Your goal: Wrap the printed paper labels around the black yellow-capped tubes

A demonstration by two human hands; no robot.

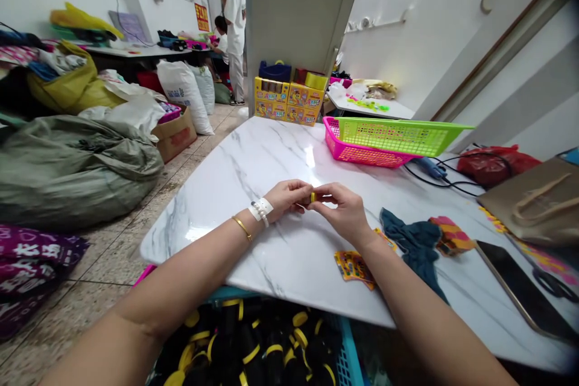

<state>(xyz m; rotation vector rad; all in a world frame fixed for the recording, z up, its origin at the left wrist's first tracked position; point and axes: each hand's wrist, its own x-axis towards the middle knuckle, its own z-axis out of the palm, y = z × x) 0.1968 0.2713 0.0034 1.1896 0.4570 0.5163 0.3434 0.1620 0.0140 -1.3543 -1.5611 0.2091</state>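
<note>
"What took up most of the view?"

"A white marbled table (253,160), its near edge running beneath the person's forearms. A bulky grey-green sack (76,175) lay on the floor to its left."

"And below that near edge?"

"A blue basket (348,350), heaped with black pieces (251,338) that had yellow ends. Up on the table, towards the far right, a green basket (389,136) rested in a pink basket (362,155)."

"What stood at the back?"

"Yellow printed boxes (289,99), stacked at the far end. Nearer, a crumpled dark teal cloth (411,241) lay right of the right forearm, and a dark-screened phone (525,289) lay further right, close to the table's edge."

"How were the hands?"

"Close together above the middle of the table, fingers curled. The left hand (289,198) had a gold bangle (242,228) behind its wrist. Beside the right forearm lay a few orange-yellow packets (355,266)."

"Were they holding anything?"

"Yes, the smallest thing of all: a small yellow-rimmed piece (312,197), pinched by the fingertips of the left hand and the right hand (341,208) alike. The fingers hid most of it, so I couldn't tell its full shape."
</note>
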